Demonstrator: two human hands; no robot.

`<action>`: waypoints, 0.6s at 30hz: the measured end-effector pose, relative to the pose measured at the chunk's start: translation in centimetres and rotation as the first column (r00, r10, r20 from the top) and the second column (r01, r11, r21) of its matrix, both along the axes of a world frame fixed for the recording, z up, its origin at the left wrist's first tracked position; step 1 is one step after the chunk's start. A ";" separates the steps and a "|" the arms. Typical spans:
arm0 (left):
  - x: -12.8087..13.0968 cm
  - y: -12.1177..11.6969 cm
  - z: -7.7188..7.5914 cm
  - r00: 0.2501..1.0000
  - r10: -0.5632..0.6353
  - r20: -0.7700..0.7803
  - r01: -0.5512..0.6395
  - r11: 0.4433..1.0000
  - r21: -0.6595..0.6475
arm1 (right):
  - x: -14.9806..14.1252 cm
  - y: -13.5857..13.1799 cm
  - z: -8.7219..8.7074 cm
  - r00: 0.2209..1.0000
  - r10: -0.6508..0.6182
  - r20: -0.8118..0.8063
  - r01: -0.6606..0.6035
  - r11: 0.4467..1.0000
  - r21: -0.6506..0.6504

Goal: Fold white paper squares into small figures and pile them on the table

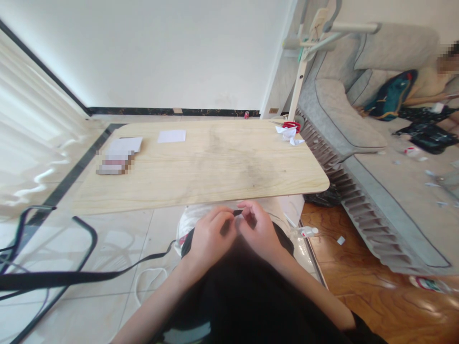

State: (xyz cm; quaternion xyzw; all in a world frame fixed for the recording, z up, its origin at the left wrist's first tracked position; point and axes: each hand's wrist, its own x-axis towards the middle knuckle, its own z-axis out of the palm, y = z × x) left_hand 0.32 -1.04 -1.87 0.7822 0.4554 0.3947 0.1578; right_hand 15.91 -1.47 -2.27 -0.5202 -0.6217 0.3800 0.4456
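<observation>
In front of my lap, just off the table's near edge, my left hand (212,235) and my right hand (261,230) meet with thumbs and fingertips pinched together. Something small and pale may be between the fingertips, but it is too small and covered to name. On the wooden table (201,177) a white paper sheet (172,136) lies flat near the far edge. Folded white paper shapes (287,134) rest at the far right corner, beside scissors with red handles (291,126). More white paper (125,145) lies at the left, by a blurred-out stack (114,166).
Right of the table stands a grey sofa (358,114), with a person seated at its far end. A white bottle (308,231) is near my right knee. A black strap (107,276) and dark metal frame (88,243) are at left. A red can (246,115) stands by the wall.
</observation>
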 end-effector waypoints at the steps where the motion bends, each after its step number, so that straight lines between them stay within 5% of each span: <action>1: 0.0 0.0 0.0 1.000 -0.014 -0.003 0.014 1.000 0.008 | 0.0 0.0 0.0 1.000 -0.001 0.003 0.001 1.000 -0.003; 18: 0.1 0.2 -0.3 0.996 -0.077 -0.035 0.080 0.994 0.076 | 0.1 0.1 -0.1 1.000 -0.010 -0.025 0.009 1.000 -0.027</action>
